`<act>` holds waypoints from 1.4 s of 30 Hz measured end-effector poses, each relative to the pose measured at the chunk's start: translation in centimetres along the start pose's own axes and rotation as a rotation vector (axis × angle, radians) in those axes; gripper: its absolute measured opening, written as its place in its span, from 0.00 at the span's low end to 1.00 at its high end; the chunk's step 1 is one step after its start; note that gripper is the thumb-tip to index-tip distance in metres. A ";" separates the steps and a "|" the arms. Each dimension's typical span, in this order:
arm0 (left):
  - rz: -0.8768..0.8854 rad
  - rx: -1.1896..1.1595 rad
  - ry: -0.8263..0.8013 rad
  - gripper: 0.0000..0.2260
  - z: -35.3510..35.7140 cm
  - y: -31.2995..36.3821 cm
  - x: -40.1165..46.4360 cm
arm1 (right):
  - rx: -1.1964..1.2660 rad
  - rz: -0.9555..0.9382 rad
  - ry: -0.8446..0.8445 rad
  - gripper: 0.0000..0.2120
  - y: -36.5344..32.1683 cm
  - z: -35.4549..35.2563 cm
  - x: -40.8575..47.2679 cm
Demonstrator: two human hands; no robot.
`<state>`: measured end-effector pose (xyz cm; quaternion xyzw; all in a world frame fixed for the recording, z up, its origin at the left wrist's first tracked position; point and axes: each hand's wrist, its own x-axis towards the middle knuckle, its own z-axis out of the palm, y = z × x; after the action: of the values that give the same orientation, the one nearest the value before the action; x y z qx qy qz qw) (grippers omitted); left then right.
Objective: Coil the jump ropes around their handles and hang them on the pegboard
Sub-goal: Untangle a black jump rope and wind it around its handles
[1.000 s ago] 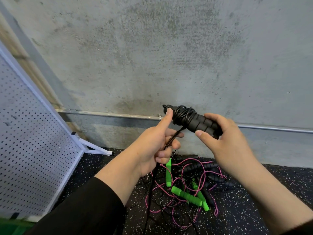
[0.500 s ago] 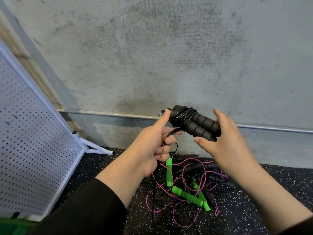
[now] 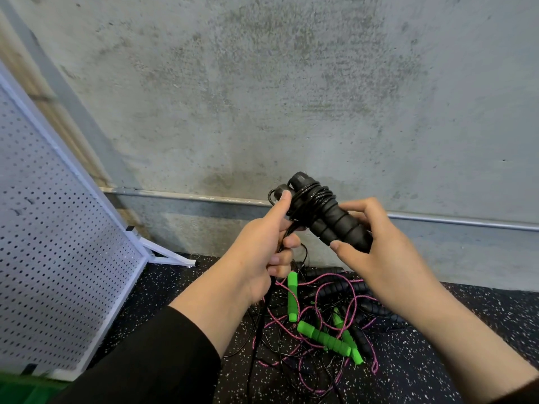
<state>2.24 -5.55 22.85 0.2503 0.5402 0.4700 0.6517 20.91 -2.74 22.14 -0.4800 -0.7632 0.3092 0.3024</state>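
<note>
Pair of black foam handles (image 3: 329, 217) held side by side, tilted up toward the far left, with black cord (image 3: 313, 196) wound in several turns around their upper ends. Gripped at the lower end by the right hand (image 3: 376, 246), fingers curled over the far side and thumb across the near side. Loose run of the same cord pinched in the left hand (image 3: 262, 246), fingers curled round it, thumb raised and pressed against the wound end of the handles; free cord trailing down from this fist to the floor. Both held in the air, in front of the grey concrete wall (image 3: 291, 97).

Below, on the speckled black floor (image 3: 437, 360): tangled heap of the remaining jump ropes (image 3: 320, 325), comprising green handles (image 3: 323, 338), pink braided cord (image 3: 350, 301), further black handles and thin black cord, all interlaced. Heap lying near the foot of the wall, directly under the hands.

At left: white pegboard (image 3: 58, 243), standing tilted on a white foot (image 3: 169, 255), well apart from the heap. Metal conduit (image 3: 452, 223) running along the wall behind the hands. Dark sleeve (image 3: 151, 360) on the left forearm.
</note>
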 end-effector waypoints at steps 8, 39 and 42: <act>-0.031 0.009 -0.050 0.32 0.5 -0.5 0.0 | -0.047 -0.149 0.050 0.28 -0.2 0.4 0.2; 0.071 0.199 -0.045 0.23 1.1 -0.5 0.0 | 0.112 0.040 0.129 0.20 -0.8 -0.4 -0.1; 0.074 0.150 -0.052 0.20 0.9 -0.4 0.0 | 0.023 -0.005 0.111 0.21 -0.9 -0.2 -0.2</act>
<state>3.27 -5.58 22.77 0.3304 0.5472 0.4454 0.6269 20.71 -3.22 22.91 -0.4909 -0.7428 0.2903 0.3507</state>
